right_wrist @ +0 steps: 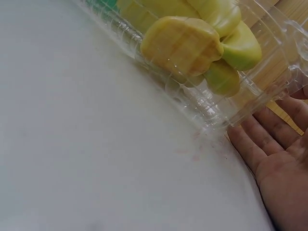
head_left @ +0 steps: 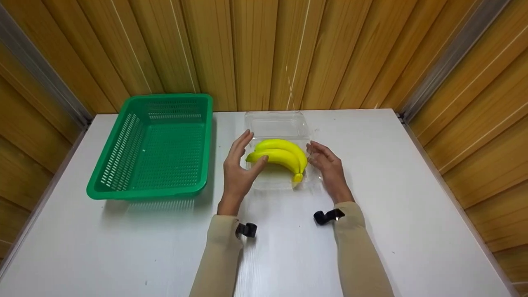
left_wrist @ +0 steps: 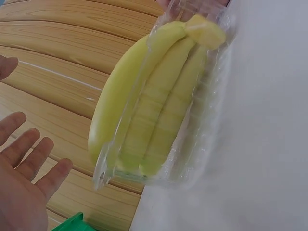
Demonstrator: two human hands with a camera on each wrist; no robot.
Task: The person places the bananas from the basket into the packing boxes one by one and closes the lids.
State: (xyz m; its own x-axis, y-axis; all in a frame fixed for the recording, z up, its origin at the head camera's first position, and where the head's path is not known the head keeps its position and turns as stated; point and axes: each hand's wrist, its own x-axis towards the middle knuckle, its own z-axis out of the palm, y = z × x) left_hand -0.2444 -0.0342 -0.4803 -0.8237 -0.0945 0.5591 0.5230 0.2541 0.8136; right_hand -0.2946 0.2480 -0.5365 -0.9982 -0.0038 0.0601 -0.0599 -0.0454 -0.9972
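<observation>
A bunch of yellow bananas [head_left: 284, 154] lies in a clear plastic clamshell box [head_left: 272, 183], the stem end toward the front right. Behind the fruit, the box's hinged lid [head_left: 277, 123] stands folded back. My left hand [head_left: 239, 177] is on the box's left, fingers extended and thumb apart, overlapping the fruit in the head view; the left wrist view shows its fingers [left_wrist: 31, 159] away from the plastic. At the box's right side is my right hand [head_left: 330, 169], its fingers [right_wrist: 262, 134] fairly straight and right at the plastic wall.
A green perforated basket [head_left: 148, 194] stands on the white table [head_left: 284, 247] to the left. Wood-look panels [head_left: 255, 53] rise behind the table and along both sides. Each sleeve carries a small black wrist mount [head_left: 247, 229].
</observation>
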